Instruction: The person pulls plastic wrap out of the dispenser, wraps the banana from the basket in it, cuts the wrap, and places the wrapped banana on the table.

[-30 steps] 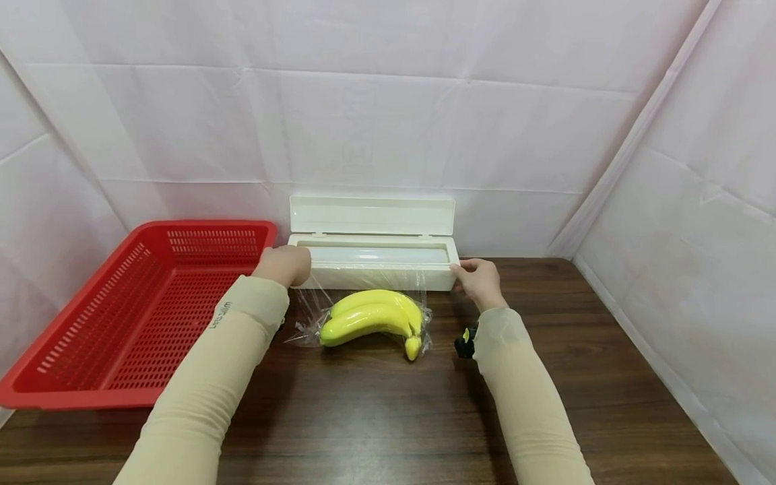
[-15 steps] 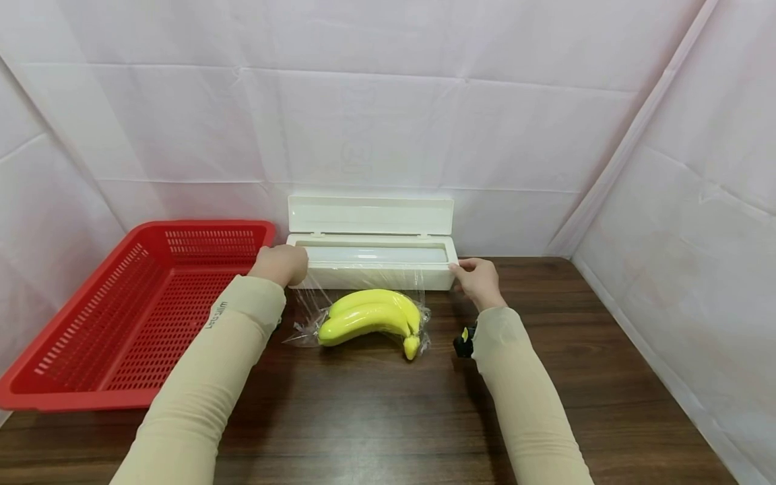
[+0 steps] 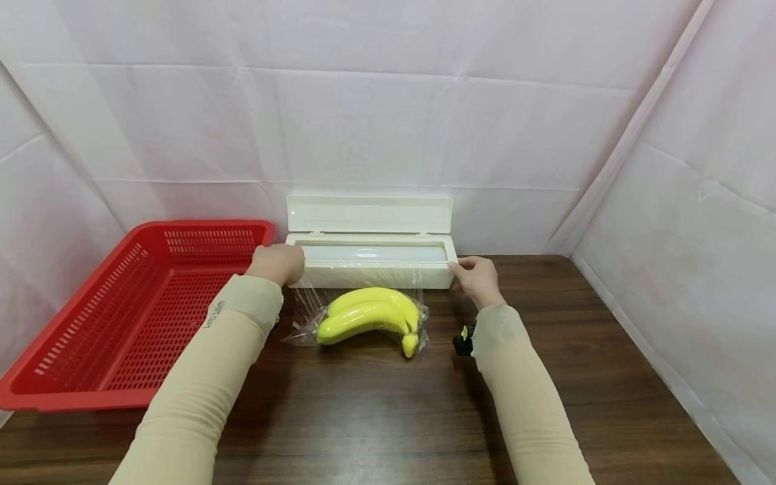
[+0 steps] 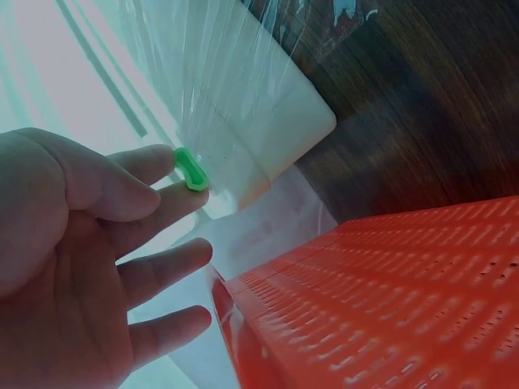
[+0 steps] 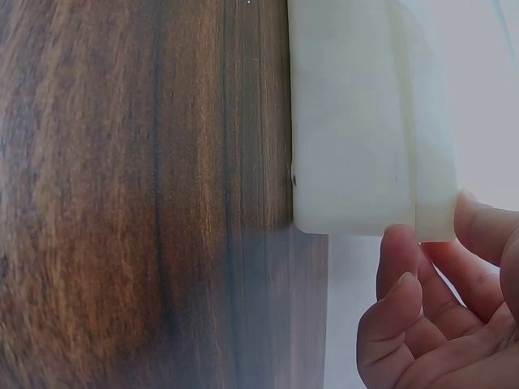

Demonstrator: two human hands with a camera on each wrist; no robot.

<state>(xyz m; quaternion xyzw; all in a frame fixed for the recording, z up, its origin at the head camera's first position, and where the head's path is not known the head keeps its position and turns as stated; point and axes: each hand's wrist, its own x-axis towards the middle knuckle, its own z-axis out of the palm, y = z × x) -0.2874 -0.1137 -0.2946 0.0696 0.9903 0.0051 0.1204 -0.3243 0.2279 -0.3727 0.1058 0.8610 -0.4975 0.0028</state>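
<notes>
A white cling film box (image 3: 366, 276) stands by the back wall with its lid raised and a roll (image 3: 376, 254) inside. Clear film (image 3: 312, 306) runs from its front edge down to a bunch of yellow bananas (image 3: 370, 316), and crumpled film surrounds them. At the box's left end is my left hand (image 3: 275, 263). In the left wrist view its index and middle fingertips touch a small green slider (image 4: 191, 170), while the other fingers are extended. My right hand (image 3: 479, 279) holds the box's right end, thumb and fingertips against the corner (image 5: 405, 231).
A red perforated basket (image 3: 182, 316) stands on the left, its near corner by the left forearm. The brown wooden table (image 3: 364, 417) reaches the white cloth wall (image 3: 364, 121) behind. A small black device (image 3: 463, 340) sits at the right wrist.
The whole head view shifts very slightly to the left. Both hands keep their places at the box ends, and the bananas stay put.
</notes>
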